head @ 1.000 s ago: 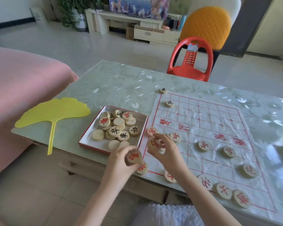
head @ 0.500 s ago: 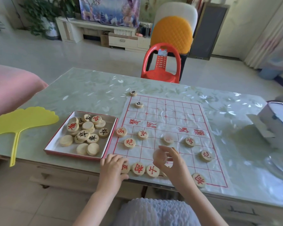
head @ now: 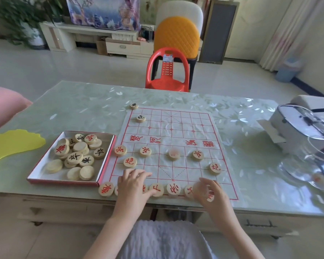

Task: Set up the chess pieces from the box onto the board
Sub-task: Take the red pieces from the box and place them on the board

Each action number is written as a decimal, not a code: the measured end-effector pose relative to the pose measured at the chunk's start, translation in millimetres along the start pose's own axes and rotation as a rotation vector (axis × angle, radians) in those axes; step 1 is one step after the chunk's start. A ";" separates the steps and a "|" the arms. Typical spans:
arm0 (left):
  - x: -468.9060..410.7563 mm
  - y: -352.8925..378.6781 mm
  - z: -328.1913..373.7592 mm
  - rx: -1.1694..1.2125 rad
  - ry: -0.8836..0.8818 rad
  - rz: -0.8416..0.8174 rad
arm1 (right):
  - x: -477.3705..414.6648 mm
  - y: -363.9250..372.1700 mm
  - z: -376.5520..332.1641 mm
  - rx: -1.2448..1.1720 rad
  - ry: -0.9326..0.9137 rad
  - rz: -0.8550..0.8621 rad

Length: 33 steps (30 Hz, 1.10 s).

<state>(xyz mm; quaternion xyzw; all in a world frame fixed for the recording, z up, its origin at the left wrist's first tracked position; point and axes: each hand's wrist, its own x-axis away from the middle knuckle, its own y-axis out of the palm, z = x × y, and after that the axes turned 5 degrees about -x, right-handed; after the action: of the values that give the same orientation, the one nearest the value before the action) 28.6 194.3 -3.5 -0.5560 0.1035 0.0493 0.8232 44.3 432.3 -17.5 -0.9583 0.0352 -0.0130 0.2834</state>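
– Chess pieces [head: 77,156] lie heaped in the box [head: 39,174] at centre left of the frame, some showing red or black characters, some blank side up. What do we see on the board [head: 172,128]?
– We see a near row [head: 173,189] of red discs along its bottom edge. Four red soldiers [head: 145,151] run across the middle, though one is too blurred for us to read, and two red cannons [head: 129,162] sit between those lines. Two black pieces [head: 140,118] are at the upper left corner, one just off the grid.
– And the hands?
– The left hand [head: 134,186] lies with its fingers stretched flat over the left part of the near row, touching discs and gripping none. The right hand [head: 211,193] has thumb and fingers curled round a blurred disc [head: 201,189] at the right of that row; we cannot tell whether it touches the board.
– Anything beside the game?
– We note a yellow fan [head: 13,144] at far left and a red chair [head: 167,71] beyond the table [head: 82,113].
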 end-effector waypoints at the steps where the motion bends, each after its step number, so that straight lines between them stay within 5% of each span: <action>1: -0.7 1.2 10.6 0.032 0.010 -0.014 | 1.9 -9.2 9.5 0.029 0.013 0.033; 6: -2.6 12.8 46.1 0.113 0.064 -0.048 | 4.5 -41.2 42.5 0.132 0.053 0.154; 19: 0.8 10.6 32.5 0.135 -0.016 -0.017 | -4.1 -40.2 54.2 0.315 0.115 0.088; 25: -3.4 -4.3 4.4 0.144 -0.066 0.030 | -9.9 -30.1 7.1 0.262 -0.095 0.082; 33: -8.1 -24.9 -54.2 0.151 -0.154 0.088 | -38.2 56.6 -81.4 0.044 -0.236 -0.163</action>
<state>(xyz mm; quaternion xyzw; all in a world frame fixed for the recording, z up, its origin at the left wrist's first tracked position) 19.4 135.1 1.3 -0.4818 0.0678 0.1201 0.8654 -0.9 343.6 19.8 -0.9463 -0.0769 0.0759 0.3047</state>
